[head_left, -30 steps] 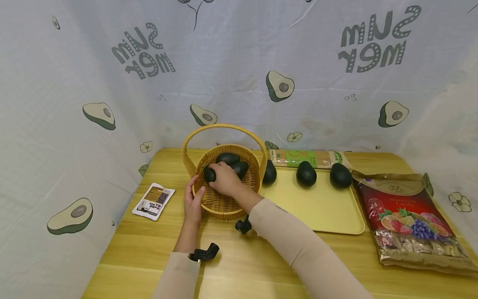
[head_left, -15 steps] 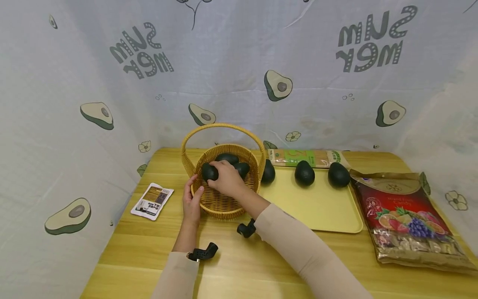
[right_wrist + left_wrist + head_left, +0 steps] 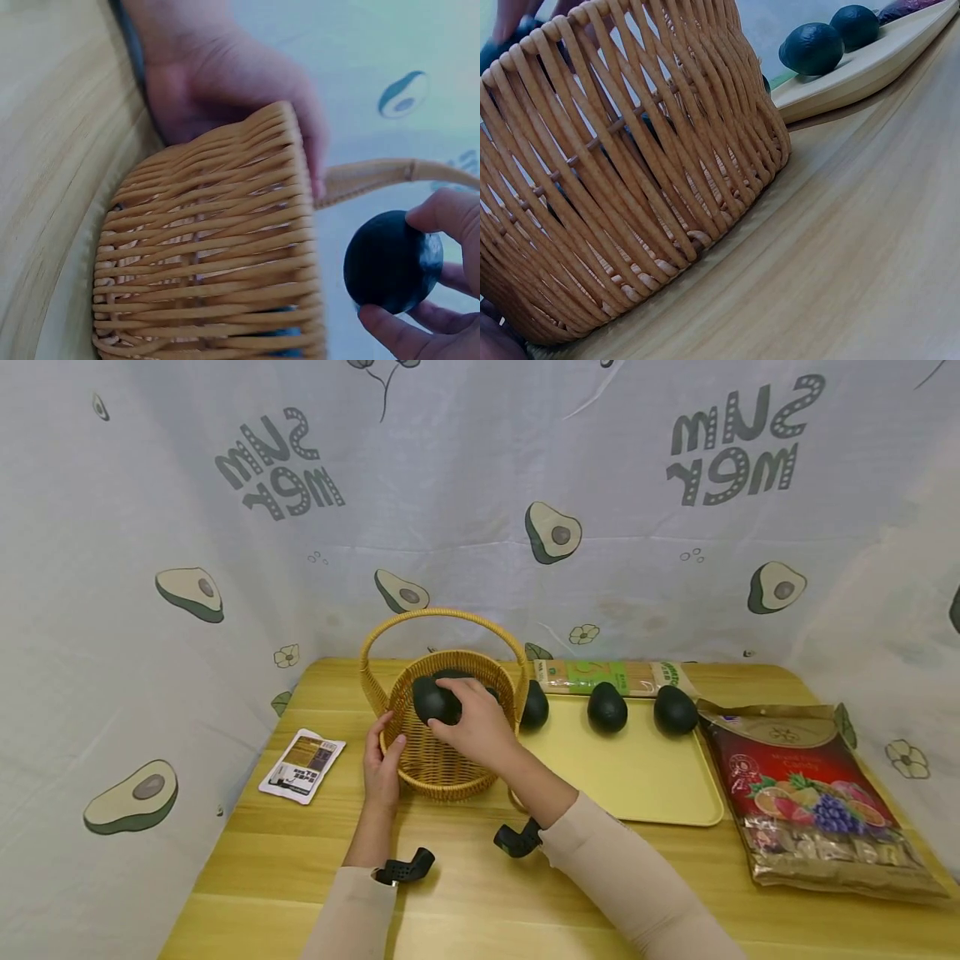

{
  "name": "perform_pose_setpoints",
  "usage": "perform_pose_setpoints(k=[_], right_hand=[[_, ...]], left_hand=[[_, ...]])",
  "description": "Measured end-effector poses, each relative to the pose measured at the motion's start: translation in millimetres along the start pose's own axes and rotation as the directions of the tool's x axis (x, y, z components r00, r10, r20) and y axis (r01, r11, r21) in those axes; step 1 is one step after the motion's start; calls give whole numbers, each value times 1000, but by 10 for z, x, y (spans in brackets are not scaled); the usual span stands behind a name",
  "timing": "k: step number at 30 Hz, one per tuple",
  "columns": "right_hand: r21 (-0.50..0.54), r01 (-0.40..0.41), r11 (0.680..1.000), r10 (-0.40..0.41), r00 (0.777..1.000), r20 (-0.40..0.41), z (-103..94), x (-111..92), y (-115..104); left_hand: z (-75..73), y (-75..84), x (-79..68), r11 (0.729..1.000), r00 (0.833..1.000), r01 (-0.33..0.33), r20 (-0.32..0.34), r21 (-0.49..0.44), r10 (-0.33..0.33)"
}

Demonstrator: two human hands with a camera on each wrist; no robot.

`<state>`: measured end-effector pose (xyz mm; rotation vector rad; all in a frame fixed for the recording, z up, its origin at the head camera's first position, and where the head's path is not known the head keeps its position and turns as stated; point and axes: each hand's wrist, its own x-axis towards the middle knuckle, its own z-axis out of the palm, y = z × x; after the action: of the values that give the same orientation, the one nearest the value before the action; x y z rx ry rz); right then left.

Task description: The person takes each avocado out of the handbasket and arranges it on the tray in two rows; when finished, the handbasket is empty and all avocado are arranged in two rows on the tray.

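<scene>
My right hand (image 3: pixel 480 727) pinches a dark green avocado (image 3: pixel 433 700) between thumb and fingers, over the woven basket (image 3: pixel 438 768). In the right wrist view that avocado (image 3: pixel 390 262) shows above the rim, clear of the wicker. Behind it, partly hidden, another avocado (image 3: pixel 454 675) lies inside the basket. My left hand (image 3: pixel 382 772) holds the basket's left side, its fingertips at the rim by the foot of the arched handle (image 3: pixel 442 612). The left wrist view shows the basket's wall (image 3: pixel 645 165) upright on the wooden table, with dark shapes through the gaps.
Right of the basket stands a yellow tray (image 3: pixel 645 777) with avocados (image 3: pixel 607 708) along its back edge. Long packs (image 3: pixel 600 677) lie behind it. A red candy bag (image 3: pixel 810 802) is at the right, a small white pouch (image 3: pixel 302 766) at the left.
My right hand has lifted the avocado from inside the basket, up and slightly to the right, over the rim's level. My left hand keeps its place at the basket's side.
</scene>
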<state>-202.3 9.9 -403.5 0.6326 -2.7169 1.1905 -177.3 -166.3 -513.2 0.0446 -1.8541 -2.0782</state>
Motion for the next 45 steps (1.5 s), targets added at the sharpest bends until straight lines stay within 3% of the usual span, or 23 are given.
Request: perform_pose_setpoints(k=[8,15,22,28,37,45], right_hand=[[113,-4,994,9,999,-41,-229,-259,-1],[86,-1,996,7,997,-71,-399,-528,133],[134,-22,991,35,995,-92,-598,-855,300],[97,-29,995,40,993,-110,-726,-1060,483],[76,-112,991,119,988,-101,-701,-1195,721],[68,-242,968,247,966,-77,-546,-1190,901]], left_hand=[[8,8,2,1000,1000,-2,-5,10,2],[6,6,-11,1000,1000,-2,-2,14,2],[14,3,-18,1000,1000,9,-3,3,-9],[7,-5,1,999,1000,19,-13,-28,-19],[6,7,-2,999,1000,25,-7,-36,-26],[12,15,-10,999,1000,24,0,-42,-24]])
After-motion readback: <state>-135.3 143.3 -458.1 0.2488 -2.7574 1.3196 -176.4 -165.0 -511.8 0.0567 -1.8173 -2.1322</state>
